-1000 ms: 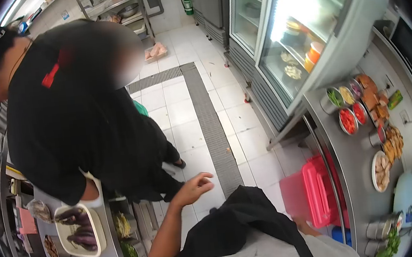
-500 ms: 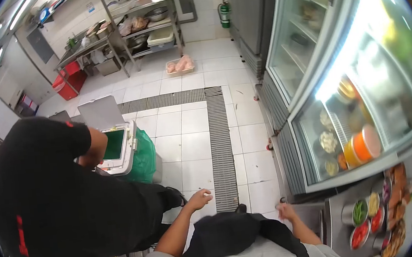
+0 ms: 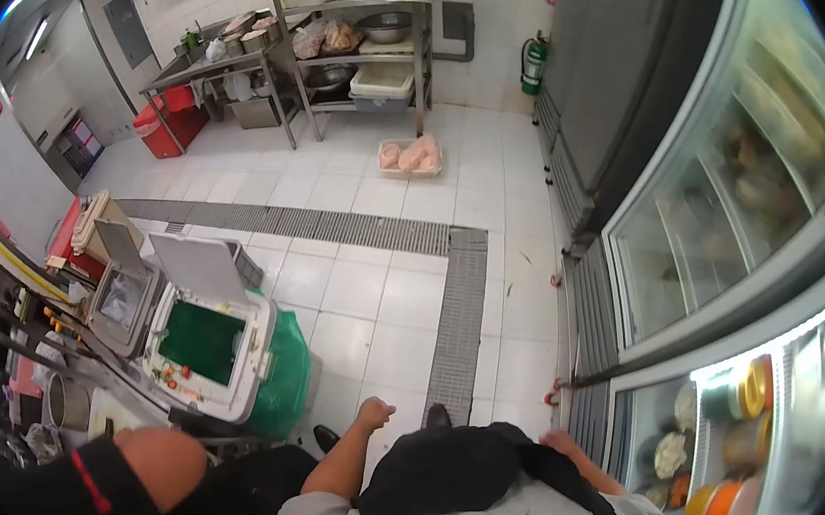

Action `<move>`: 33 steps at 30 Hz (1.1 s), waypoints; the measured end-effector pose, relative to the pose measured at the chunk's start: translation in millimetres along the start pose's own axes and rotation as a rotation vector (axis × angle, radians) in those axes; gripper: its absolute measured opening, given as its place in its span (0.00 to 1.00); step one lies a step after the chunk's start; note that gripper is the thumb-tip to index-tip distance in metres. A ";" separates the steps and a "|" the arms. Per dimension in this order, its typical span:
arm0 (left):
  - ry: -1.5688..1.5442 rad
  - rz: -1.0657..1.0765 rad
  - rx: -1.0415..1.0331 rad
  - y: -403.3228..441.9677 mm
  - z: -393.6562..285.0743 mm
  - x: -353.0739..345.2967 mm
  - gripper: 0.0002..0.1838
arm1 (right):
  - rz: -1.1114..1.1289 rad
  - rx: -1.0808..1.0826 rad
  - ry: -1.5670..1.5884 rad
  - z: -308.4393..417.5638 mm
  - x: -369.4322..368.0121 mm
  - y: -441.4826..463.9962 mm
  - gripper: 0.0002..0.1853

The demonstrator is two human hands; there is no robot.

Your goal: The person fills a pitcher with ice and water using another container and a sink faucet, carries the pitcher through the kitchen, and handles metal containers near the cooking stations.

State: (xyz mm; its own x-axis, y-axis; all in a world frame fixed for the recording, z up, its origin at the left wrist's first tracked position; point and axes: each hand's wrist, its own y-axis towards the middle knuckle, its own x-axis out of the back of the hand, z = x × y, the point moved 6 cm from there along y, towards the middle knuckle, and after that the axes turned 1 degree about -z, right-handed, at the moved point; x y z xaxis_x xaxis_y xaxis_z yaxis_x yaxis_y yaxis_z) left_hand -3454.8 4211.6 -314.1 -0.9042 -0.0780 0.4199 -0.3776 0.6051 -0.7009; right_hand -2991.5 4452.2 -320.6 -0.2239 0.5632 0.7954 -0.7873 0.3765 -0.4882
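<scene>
My left hand (image 3: pixel 377 413) hangs in front of me at the left of my black apron (image 3: pixel 445 475), above the white floor tiles. Its fingers are curled in, and whether anything is in them is too small to tell. On the right, my right hand (image 3: pixel 557 440) is low beside the apron, near the glass-door fridge (image 3: pixel 745 363); its fingers are mostly hidden. Neither hand visibly touches an object.
A co-worker (image 3: pixel 107 511) in black is close at the lower left. Beyond stands an open bin (image 3: pixel 257 359) with a green liner. A tray of raw meat (image 3: pixel 410 158) lies on the floor before a metal shelf (image 3: pixel 361 57). Floor grating (image 3: pixel 460 323) runs ahead.
My view has moved forward past the co-worker, who now appears lower left. The bin shows more fully, the tray is nearer, and the right-hand counter has left view.
</scene>
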 end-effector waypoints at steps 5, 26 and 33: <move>-0.437 -0.199 -0.160 38.8 -101.9 87.6 0.15 | -0.026 -0.464 0.753 -83.0 -30.7 -4.3 0.12; -0.397 -0.278 0.494 170.0 -2.3 202.5 0.17 | -0.143 -0.134 0.631 33.3 518.5 668.0 0.07; -0.334 -0.539 0.402 231.8 1.2 355.3 0.20 | 0.156 -0.053 0.322 148.6 513.9 749.2 0.05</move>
State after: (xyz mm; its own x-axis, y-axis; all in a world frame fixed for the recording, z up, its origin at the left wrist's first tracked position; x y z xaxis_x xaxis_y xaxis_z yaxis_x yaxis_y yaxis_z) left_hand -3863.9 4323.2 -328.1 -0.5613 -0.5567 0.6124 -0.7714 0.0837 -0.6309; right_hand -3781.8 4914.4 -224.3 -0.1402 0.8167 0.5598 -0.7251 0.3003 -0.6197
